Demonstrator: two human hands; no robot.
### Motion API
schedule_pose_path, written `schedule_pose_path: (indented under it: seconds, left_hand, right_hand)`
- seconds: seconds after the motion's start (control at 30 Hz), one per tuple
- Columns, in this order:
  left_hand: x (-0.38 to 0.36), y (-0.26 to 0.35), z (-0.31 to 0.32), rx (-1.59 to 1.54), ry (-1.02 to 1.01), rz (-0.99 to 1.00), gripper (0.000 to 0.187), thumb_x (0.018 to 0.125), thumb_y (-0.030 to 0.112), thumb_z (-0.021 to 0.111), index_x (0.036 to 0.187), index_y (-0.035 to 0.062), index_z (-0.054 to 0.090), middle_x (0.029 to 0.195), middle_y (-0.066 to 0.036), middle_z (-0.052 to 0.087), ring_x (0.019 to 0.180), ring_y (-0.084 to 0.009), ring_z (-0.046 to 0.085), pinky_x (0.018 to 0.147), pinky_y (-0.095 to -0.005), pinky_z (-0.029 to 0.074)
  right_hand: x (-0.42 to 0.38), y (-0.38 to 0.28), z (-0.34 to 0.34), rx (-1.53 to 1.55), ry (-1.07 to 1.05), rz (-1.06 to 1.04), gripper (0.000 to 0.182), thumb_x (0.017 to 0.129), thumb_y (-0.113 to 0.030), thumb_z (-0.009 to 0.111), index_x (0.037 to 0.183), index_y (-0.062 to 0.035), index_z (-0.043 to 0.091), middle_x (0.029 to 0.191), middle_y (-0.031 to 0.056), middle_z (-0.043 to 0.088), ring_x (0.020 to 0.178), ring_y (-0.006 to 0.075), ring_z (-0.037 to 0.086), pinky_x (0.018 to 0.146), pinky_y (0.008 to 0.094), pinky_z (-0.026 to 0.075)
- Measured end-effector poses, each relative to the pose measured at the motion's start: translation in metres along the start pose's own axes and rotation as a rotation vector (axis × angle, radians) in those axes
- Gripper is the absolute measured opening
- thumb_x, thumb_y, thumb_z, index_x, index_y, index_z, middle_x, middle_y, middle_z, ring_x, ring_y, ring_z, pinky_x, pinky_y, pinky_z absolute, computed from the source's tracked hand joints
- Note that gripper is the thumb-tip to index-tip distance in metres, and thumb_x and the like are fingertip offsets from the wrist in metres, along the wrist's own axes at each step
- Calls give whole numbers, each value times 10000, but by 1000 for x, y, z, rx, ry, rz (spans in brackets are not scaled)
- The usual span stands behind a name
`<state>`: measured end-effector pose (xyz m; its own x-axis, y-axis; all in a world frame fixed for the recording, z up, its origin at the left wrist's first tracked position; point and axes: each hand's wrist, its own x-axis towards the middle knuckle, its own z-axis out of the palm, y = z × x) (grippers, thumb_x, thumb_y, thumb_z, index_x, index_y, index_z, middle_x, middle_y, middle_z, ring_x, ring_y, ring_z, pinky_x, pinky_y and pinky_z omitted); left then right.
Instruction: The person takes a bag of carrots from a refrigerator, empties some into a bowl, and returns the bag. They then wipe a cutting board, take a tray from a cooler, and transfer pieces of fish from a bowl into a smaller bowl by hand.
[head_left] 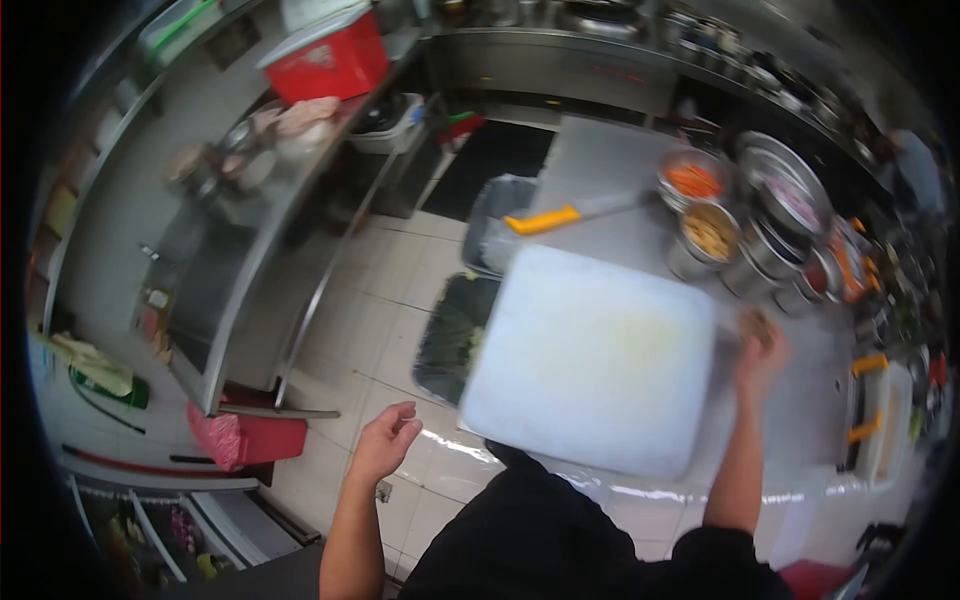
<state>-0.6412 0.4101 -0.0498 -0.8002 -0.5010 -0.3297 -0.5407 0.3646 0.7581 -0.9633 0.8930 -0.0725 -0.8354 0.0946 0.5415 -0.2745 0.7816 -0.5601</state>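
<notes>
A thick white cutting board (pixel 590 360) lies on the steel table in front of me, with a faint yellowish stain on its surface. Off its right edge, my right hand (pixel 758 358) is closed around a small brownish thing (pixel 757 326), smeared by motion and too blurred to name. My left hand (pixel 387 441) is over the floor, left of the board and apart from it. Its fingers are loosely bent with a gap to the thumb, and nothing shows in them. Beyond the board lies a knife with a yellow handle (pixel 543 219).
Metal containers hold orange shreds (pixel 693 181) and yellowish pieces (pixel 709 233). A large steel bowl (pixel 784 160) stands behind them. Two dark bins (pixel 450 345) sit below the table's left edge. A steel counter with a red box (pixel 328 62) runs along the left.
</notes>
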Motion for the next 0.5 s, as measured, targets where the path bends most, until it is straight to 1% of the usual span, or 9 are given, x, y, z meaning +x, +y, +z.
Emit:
schedule_pose_path:
  seconds: [0.03, 0.07, 0.1, 0.17, 0.23, 0.3, 0.37, 0.4, 0.5]
  left_hand:
    - [11, -17, -19, 109, -4, -80, 441, 903, 287, 645, 1249, 21, 581, 1135, -176, 672, 1026, -258, 661, 882, -345, 514]
    - [19, -41, -38, 215, -8, -163, 458, 899, 319, 643, 1241, 20, 585, 1127, -184, 673, 1031, -269, 661, 885, -352, 514]
    - [26, -67, -58, 320, -22, -243, 477, 894, 351, 641, 1233, 19, 590, 1119, -192, 675, 1036, -280, 661, 888, -359, 514]
    - [29, -134, -88, 458, 31, -327, 522, 876, 418, 631, 1213, 20, 606, 1087, -208, 679, 1026, -308, 662, 904, -377, 507]
    - [23, -205, -103, 332, 58, -517, 533, 867, 420, 643, 1207, 10, 611, 1071, -192, 688, 952, -298, 686, 829, -387, 535]
    - [7, -274, -107, 175, -34, -782, 450, 889, 331, 606, 1223, 29, 607, 955, -164, 701, 868, -271, 701, 708, -376, 565]
    - [-7, -348, -112, 686, -738, -479, 389, 918, 235, 531, 1285, 116, 582, 927, -150, 673, 793, -248, 695, 604, -371, 573]
    - [-11, -355, -116, 576, -777, -619, 399, 922, 203, 501, 1316, 168, 558, 950, -154, 656, 770, -247, 684, 595, -368, 576]
    - [5, -364, -128, 339, -837, -888, 429, 947, 189, 442, 1366, 255, 503, 1076, -169, 612, 702, -262, 652, 578, -395, 578]
  right_hand:
    - [-27, 87, 19, -313, 82, -64, 453, 888, -204, 595, 1275, 19, 521, 1220, 241, 549, 1152, 408, 504, 1006, 491, 389]
    - [-49, 116, 18, -439, -50, -89, 477, 875, -210, 598, 1284, 21, 515, 1242, 260, 526, 1161, 433, 494, 1006, 513, 385]
    - [-59, 110, 23, -605, 22, 36, 484, 862, -210, 601, 1276, 28, 521, 1241, 273, 513, 1163, 448, 491, 993, 509, 402]
    - [-50, 94, 25, -645, -27, 246, 480, 870, -221, 595, 1269, 36, 525, 1239, 276, 508, 1157, 439, 499, 979, 490, 421]
    - [-45, 81, 29, -700, -24, 307, 473, 889, -243, 587, 1265, 37, 527, 1238, 279, 505, 1144, 431, 510, 967, 473, 436]
    - [-46, 102, 32, -736, 2, 266, 474, 900, -240, 577, 1288, 25, 520, 1245, 279, 502, 1146, 433, 507, 972, 477, 432]
    - [-44, 143, 26, -745, -93, 267, 490, 916, -255, 567, 1321, 14, 505, 1275, 275, 496, 1149, 430, 510, 979, 474, 430]
    - [-37, 150, 19, -737, -194, 289, 506, 927, -272, 562, 1342, 9, 494, 1301, 271, 491, 1150, 425, 515, 985, 469, 429]
    - [-14, 56, 23, -603, -32, 312, 502, 947, -296, 573, 1342, 6, 503, 1346, 261, 491, 1207, 399, 498, 1009, 445, 421]
